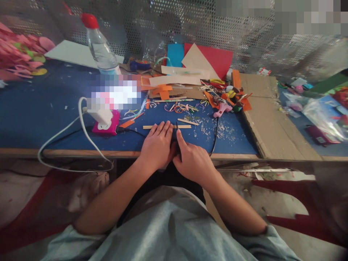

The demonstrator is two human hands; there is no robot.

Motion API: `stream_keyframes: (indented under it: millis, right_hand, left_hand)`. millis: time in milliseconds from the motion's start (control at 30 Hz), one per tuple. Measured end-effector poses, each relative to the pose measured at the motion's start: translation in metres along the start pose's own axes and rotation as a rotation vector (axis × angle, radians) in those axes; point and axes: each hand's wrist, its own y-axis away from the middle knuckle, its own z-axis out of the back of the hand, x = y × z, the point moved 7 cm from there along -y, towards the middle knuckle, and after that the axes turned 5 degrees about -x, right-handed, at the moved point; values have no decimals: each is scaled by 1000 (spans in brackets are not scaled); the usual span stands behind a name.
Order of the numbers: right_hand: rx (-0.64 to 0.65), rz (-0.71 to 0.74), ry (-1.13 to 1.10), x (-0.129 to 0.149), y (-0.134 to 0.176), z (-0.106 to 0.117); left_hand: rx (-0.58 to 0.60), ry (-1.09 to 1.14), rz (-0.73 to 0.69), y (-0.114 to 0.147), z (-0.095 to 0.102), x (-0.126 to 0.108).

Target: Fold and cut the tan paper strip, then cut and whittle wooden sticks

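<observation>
My left hand (157, 145) lies palm down at the table's front edge, fingers stretched flat over a thin bundle of pale wooden sticks (185, 126). The sticks run sideways and show on both sides of the fingers. Close beside it, my right hand (193, 157) is closed around a dark, narrow tool that looks like a knife (176, 125), its index finger stretched along the top. The tip points away from me and crosses the sticks. Most of its handle is hidden by my hand. Just beyond lies a loose flat wooden stick (187, 121).
Pale shavings (225, 132) litter the table right of my hands. A pink glue gun (223, 110) trails a black cord. At left are a pink power adapter (107, 127) with a white plug and a bottle (102, 50). Cardboard (274, 123) covers the right side.
</observation>
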Motion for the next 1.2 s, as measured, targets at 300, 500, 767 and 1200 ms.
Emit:
stream_keyframes:
  millis: [300, 500, 767, 1200]
  right_hand:
    - [9, 3, 32, 1, 3, -2]
    - [19, 4, 42, -1, 11, -4]
    - [16, -2, 28, -1, 6, -3]
    - [23, 2, 34, 1, 7, 1]
  left_hand:
    - [18, -1, 1, 0, 1, -1]
    - [2, 9, 6, 0, 3, -3]
    - [-5, 0, 2, 0, 1, -1]
    - [-9, -8, 2, 0, 1, -2]
